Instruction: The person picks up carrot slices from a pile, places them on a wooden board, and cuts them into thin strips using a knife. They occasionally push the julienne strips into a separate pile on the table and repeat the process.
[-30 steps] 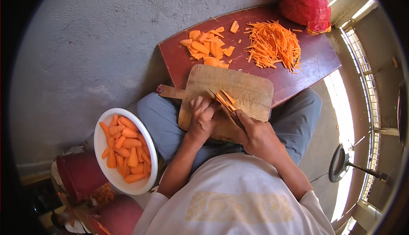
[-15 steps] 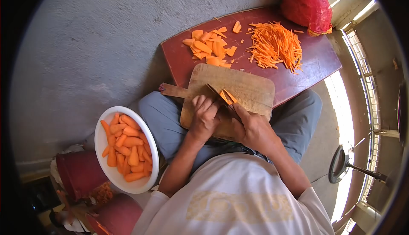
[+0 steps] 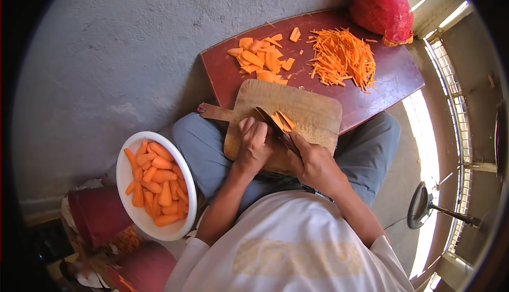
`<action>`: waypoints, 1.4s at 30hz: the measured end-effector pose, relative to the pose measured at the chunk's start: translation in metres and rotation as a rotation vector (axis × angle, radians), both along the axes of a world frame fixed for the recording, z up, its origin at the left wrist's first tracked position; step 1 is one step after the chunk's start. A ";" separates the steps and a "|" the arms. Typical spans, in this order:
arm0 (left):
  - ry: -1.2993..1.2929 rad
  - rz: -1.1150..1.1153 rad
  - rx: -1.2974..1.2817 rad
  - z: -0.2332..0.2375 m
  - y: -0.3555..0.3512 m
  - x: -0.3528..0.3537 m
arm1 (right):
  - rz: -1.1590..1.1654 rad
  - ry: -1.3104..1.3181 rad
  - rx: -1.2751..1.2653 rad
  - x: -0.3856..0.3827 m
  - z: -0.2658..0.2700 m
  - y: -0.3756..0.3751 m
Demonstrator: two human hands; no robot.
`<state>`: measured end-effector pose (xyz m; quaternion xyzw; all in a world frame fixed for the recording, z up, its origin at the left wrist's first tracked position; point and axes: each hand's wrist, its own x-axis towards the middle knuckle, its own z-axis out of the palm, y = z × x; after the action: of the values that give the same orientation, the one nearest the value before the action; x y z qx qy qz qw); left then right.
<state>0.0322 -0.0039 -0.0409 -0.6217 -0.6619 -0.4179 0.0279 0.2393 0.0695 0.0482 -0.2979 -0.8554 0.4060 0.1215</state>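
Observation:
A wooden cutting board [image 3: 310,113] rests on my lap. My left hand [image 3: 253,144] presses down on carrot slices [image 3: 282,121] on the board, mostly hidden under the fingers. My right hand [image 3: 314,164] grips a knife [image 3: 273,123] whose dark blade lies against the slices beside my left fingertips. Beyond the board, a dark red tray [image 3: 392,69] carries a heap of flat carrot slices [image 3: 261,59] and a heap of thin carrot strips [image 3: 343,56].
A white bowl [image 3: 127,178] of peeled carrot chunks sits at my left knee. A red mesh bag [image 3: 380,3] lies at the tray's far corner. Red buckets [image 3: 98,215] stand at lower left. A metal pan [image 3: 424,204] lies on the floor to the right.
The knife has worked up and down through the slices and my left fingers have crept slightly along them. The view shifted a little; nothing else moved.

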 end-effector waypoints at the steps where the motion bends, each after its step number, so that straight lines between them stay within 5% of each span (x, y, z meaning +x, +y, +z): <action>1: -0.004 -0.005 0.003 0.001 -0.002 0.001 | 0.008 -0.007 -0.009 -0.002 0.003 0.000; 8: -0.009 -0.025 -0.027 0.000 -0.001 -0.001 | 0.003 -0.041 -0.024 -0.001 0.008 0.000; 12: -0.074 -0.008 0.001 0.000 0.000 -0.001 | -0.046 0.148 0.018 0.004 0.005 0.010; 19: -0.193 0.186 0.079 0.022 -0.011 -0.010 | -0.021 0.157 -0.157 0.016 0.006 0.018; 23: -0.194 0.166 -0.185 0.039 -0.031 -0.025 | -0.021 0.051 -0.210 0.019 0.006 0.016; 26: -0.204 0.118 -0.274 0.037 -0.040 -0.028 | -0.018 0.228 0.045 0.033 -0.024 0.061; 33: -0.286 0.029 -0.243 0.025 -0.024 -0.010 | -0.194 0.070 0.111 0.030 -0.019 0.203; 38: -0.351 -0.088 -0.167 0.018 0.003 0.011 | -0.070 0.208 0.232 0.027 -0.004 0.112; 40: -0.280 -0.075 -0.143 0.015 0.009 0.017 | -0.050 0.031 -0.024 0.027 0.014 0.064; 42: -0.235 -0.042 -0.161 0.014 0.012 0.020 | -0.019 0.096 -0.001 0.029 0.013 0.031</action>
<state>0.0524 0.0078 -0.0271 -0.5825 -0.6789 -0.4338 -0.1082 0.2680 0.1004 0.0613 -0.2863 -0.8455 0.4190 0.1660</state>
